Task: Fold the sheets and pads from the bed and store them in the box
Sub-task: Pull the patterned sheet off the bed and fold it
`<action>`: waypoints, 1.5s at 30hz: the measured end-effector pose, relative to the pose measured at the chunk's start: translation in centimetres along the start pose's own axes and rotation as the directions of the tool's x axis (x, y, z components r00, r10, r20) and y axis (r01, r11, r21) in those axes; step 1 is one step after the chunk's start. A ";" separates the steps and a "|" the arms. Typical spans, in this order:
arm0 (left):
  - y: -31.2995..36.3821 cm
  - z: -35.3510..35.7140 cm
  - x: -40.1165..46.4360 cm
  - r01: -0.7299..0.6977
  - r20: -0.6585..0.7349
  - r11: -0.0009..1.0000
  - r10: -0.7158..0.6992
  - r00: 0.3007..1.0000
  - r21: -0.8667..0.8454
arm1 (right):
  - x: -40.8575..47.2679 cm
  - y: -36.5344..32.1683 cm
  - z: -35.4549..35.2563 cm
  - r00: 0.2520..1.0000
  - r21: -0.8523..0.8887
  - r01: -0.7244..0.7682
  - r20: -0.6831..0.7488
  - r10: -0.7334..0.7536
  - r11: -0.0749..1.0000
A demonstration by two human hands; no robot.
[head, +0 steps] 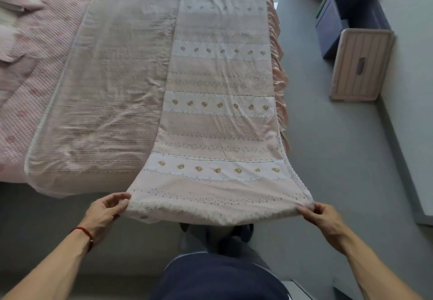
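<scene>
1. The sheet (218, 117) lies half-folded lengthwise on the bed (28, 102); its long axis runs from the bottom of the frame to the top.
2. The left hand (105, 210) and right hand (322, 215) each pinch a near corner.
3. The box (356, 11) stands at upper right, nearer the right hand.
4. Judged next: carry the near edge up-frame.

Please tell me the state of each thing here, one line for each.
Sheet: folded lengthwise, near corners lifted off the bed.
Left hand: pinching the left corner.
Right hand: pinching the right corner.
Pad: spread flat on the bed, unfolded.
Box: open, looks empty.
Lid: off, leaning against the box.
</scene>
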State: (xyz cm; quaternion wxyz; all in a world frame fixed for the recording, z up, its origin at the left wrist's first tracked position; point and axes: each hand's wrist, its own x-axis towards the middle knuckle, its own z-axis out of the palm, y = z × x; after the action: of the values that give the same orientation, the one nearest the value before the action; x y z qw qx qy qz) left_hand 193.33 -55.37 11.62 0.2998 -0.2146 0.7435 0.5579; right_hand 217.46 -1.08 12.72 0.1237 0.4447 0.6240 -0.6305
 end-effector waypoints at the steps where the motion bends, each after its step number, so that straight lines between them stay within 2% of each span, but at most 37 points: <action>1: 1.1 0.1 0.3 0.011 0.019 0.999 -0.010 1.000 -0.044 | 0.3 -0.5 0.0 1.000 0.009 0.000 -0.008 0.000 1.000; 4: 4.2 0.0 1.6 0.058 0.093 0.985 -0.043 0.995 -0.164 | 1.1 -2.4 0.4 0.999 0.045 0.023 -0.045 -0.021 0.999; 7: 7.1 -0.1 3.7 0.072 0.138 0.976 -0.045 0.989 -0.204 | 2.4 -4.7 1.0 0.994 0.065 0.067 -0.094 -0.061 0.996; 14: 15.6 2.8 12.2 0.002 -0.001 0.972 -0.002 1.000 -0.235 | 10.8 -12.9 1.6 0.975 0.119 0.176 -0.154 -0.157 0.977; 20: 20.7 8.3 23.6 -0.005 -0.149 0.979 -0.026 0.989 -0.202 | 25.9 -18.7 3.3 0.968 0.083 0.162 -0.206 -0.142 0.983; 23: 20.5 10.3 29.4 0.032 -0.117 0.989 -0.049 0.992 -0.148 | 33.4 -17.8 4.7 0.967 0.059 0.161 -0.207 -0.146 0.985; 26: 17.8 12.0 33.3 0.160 -0.049 0.987 -0.161 0.986 -0.018 | 37.5 -15.5 6.5 0.979 0.025 0.133 -0.162 -0.127 0.991; 28: 15.6 12.6 34.9 0.198 -0.080 0.980 -0.196 0.977 0.023 | 38.8 -13.9 7.2 0.978 -0.080 0.111 -0.169 -0.123 0.991; 31: 14.1 13.3 36.6 0.142 -0.174 0.979 -0.116 0.978 0.147 | 39.2 -13.3 7.4 0.983 -0.128 0.049 -0.172 -0.071 0.991; 34: 12.8 13.9 37.7 0.083 -0.261 0.950 -0.001 0.965 0.302 | 39.8 -13.9 7.6 0.994 -0.123 0.018 -0.108 -0.031 0.992; 37: 11.9 13.2 38.0 0.015 -0.223 0.907 0.087 0.971 0.421 | 40.4 -15.0 7.5 0.994 -0.155 0.026 -0.103 -0.042 0.988; 40: 11.7 11.8 38.7 0.017 -0.205 0.930 0.063 0.977 0.366 | 41.5 -15.7 7.1 0.988 -0.207 0.037 -0.138 -0.066 0.978; 42: 12.3 12.0 38.7 0.051 -0.131 0.965 -0.017 0.991 0.257 | 42.3 -15.8 6.9 0.991 -0.077 0.033 -0.130 -0.043 0.996; 45: 13.5 12.5 38.9 0.136 -0.012 0.968 -0.137 0.991 0.211 | 42.7 -15.9 7.4 0.998 0.115 0.004 -0.055 0.002 0.993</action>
State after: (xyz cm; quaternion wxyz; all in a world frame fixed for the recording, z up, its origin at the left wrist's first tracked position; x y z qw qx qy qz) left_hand 158.77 -38.97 -8.08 0.3597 -0.2314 0.7816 0.4541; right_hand 178.64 12.30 -8.31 0.0802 0.4681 0.5902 -0.6528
